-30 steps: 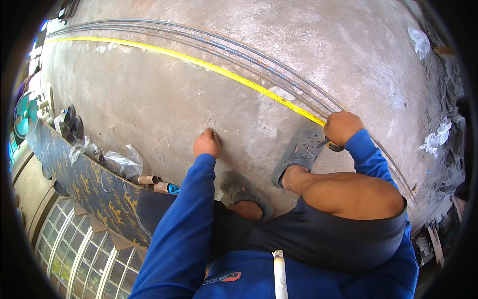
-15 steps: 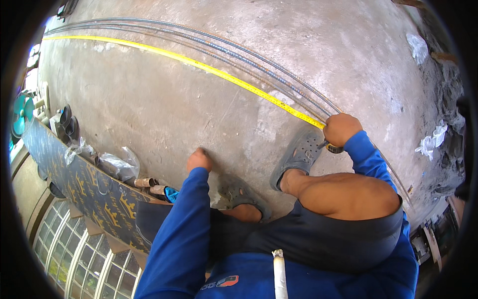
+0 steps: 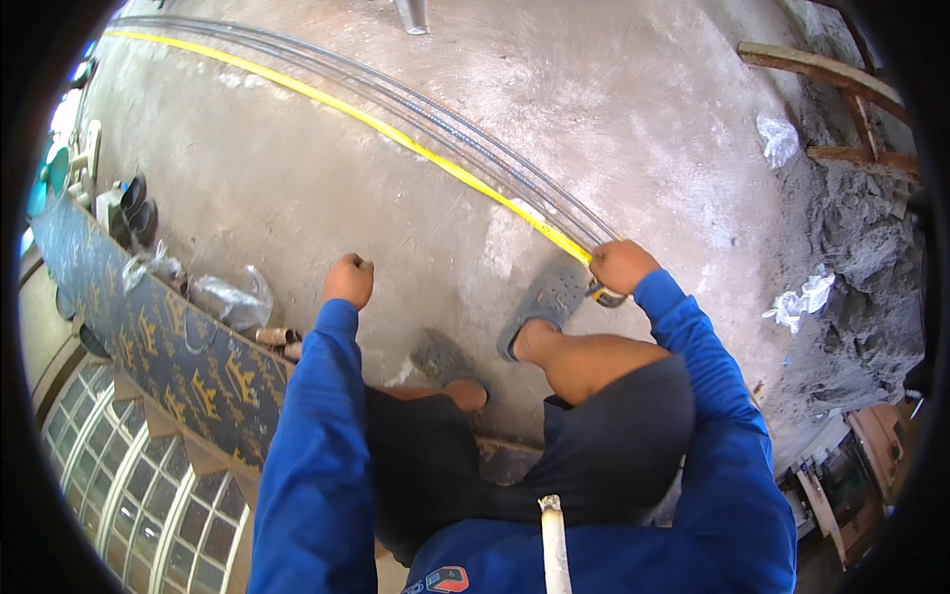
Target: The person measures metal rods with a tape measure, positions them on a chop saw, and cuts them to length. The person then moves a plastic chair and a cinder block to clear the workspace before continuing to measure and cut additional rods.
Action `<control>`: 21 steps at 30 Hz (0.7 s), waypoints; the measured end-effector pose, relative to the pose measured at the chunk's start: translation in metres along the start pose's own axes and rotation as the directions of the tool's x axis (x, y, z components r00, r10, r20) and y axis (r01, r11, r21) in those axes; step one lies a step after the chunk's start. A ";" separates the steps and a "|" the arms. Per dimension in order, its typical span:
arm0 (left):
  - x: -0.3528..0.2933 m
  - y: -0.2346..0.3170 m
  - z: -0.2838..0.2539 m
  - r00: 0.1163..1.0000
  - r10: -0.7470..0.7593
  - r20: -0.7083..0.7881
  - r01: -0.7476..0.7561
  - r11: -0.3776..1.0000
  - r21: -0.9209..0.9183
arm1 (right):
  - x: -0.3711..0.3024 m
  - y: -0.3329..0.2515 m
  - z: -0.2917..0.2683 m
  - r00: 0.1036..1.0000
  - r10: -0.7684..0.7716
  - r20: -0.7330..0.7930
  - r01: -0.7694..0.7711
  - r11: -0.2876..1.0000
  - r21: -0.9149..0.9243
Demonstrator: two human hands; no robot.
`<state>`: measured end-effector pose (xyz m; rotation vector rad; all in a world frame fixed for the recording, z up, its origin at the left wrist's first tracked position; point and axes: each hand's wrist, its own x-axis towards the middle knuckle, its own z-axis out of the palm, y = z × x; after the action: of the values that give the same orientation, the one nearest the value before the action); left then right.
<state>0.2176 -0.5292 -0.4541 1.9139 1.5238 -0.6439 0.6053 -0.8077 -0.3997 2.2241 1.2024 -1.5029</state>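
My right hand (image 3: 623, 265) is closed around a tape measure at the near end of its drawn-out blade. The tape measure's black and yellow case (image 3: 606, 296) shows below the fingers. Its yellow blade (image 3: 426, 153) runs along the concrete floor to the far left. Several long steel rebars (image 3: 435, 103) lie beside the blade, their near ends reaching my right hand; whether the fingers touch them is unclear. My left hand (image 3: 349, 280) is a closed fist above the floor; anything inside it is hidden. Two grey clogs (image 3: 550, 297) are on my feet.
A dark printed board (image 3: 148, 322) edges the left side, with plastic bags (image 3: 237, 297), cardboard tubes (image 3: 277, 337) and black footwear (image 3: 139, 210) along it. A grey sand heap (image 3: 841, 287) and wooden pieces (image 3: 821, 71) lie right. A cigarette (image 3: 554, 544) juts in below.
I have risen somewhat and the view has shifted. My left fist has lifted away from the floor. My right hand keeps its grip at the tape measure.
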 end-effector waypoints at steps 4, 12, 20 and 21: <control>-0.103 -0.009 -0.058 0.997 0.016 -0.081 -0.026 0.992 -0.123 | -0.048 -0.041 -0.058 0.997 -0.024 -0.067 0.032 0.991 0.128; -0.361 -0.053 -0.150 0.981 -0.111 0.159 0.121 0.991 -0.057 | -0.211 -0.134 -0.120 0.999 -0.015 -0.039 0.020 0.989 0.144; -0.503 -0.107 -0.229 0.936 -0.118 0.332 0.138 0.990 -0.036 | -0.370 -0.099 -0.062 0.969 -0.182 0.167 0.235 0.888 -0.395; -0.507 -0.118 -0.233 0.948 -0.109 0.299 0.127 0.991 -0.042 | -0.387 -0.092 -0.058 0.966 -0.192 0.173 0.245 0.892 -0.379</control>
<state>-0.0089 -0.6904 0.0435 1.6056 1.4532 -0.8843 0.5203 -0.9131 -0.0207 1.7454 1.5933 -1.3050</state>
